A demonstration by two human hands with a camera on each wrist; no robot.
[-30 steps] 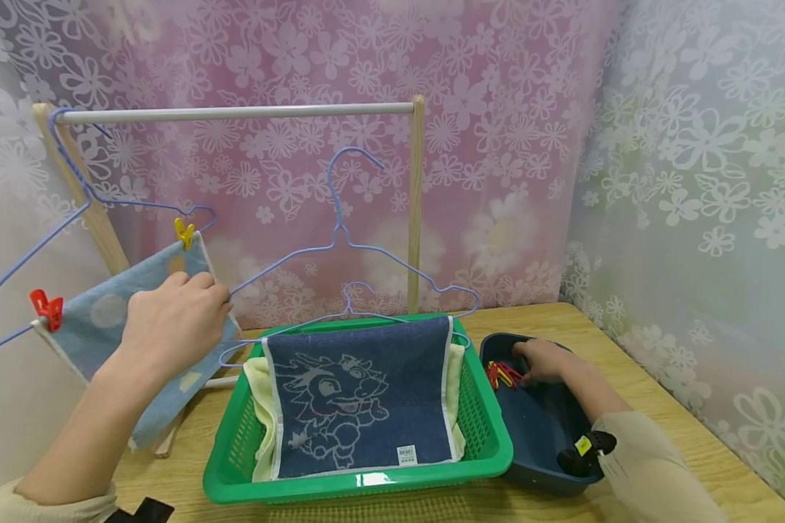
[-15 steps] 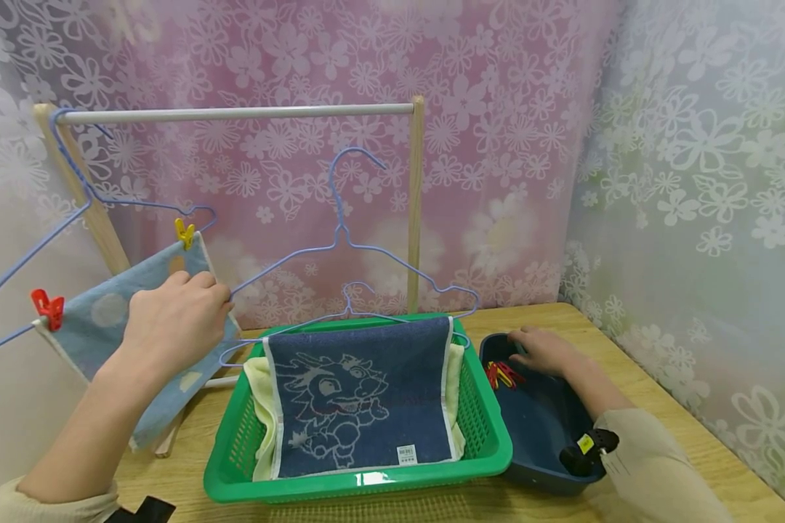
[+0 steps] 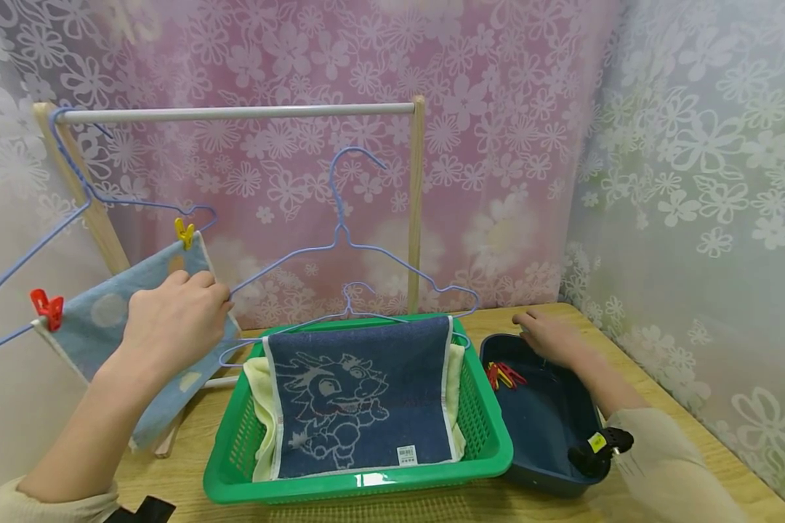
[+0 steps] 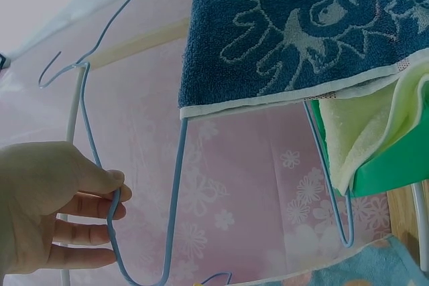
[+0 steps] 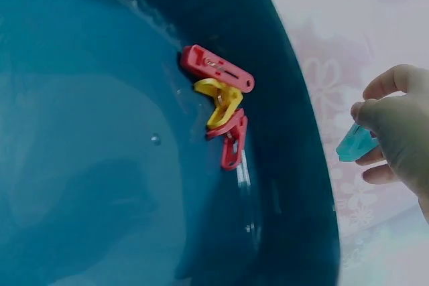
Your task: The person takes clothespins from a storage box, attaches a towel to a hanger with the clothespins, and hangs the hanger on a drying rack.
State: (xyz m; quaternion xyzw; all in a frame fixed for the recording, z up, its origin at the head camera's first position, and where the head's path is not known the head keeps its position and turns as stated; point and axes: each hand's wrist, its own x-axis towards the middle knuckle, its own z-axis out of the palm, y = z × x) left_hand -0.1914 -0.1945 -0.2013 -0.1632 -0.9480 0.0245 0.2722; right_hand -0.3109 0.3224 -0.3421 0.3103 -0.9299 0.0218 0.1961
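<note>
In the head view my left hand [image 3: 173,316] is raised at the left. The left wrist view shows its thumb and fingers pinching the end of a blue wire hanger [image 4: 177,185]. A navy towel [image 3: 360,407] with a pale cartoon figure drapes over this hanger, above a green basket [image 3: 366,481]. My right hand [image 3: 552,341] is over the far rim of a dark blue basin [image 3: 536,428], pinching a teal clothespin [image 5: 356,143], as the right wrist view shows. Red clothespins [image 5: 218,70] and a yellow clothespin [image 5: 224,102] lie inside the basin.
A light blue towel [image 3: 107,312] hangs from another hanger by a red clothespin [image 3: 47,310] and a yellow one, on a rack with a white rail [image 3: 235,113]. Pale yellow cloth [image 3: 262,392] lies in the basket. Floral curtains stand behind the wooden table [image 3: 634,378].
My right hand has risen from inside the basin, near the clothespins, to its far rim. The left hand and the hanger with the navy towel have stayed almost still.
</note>
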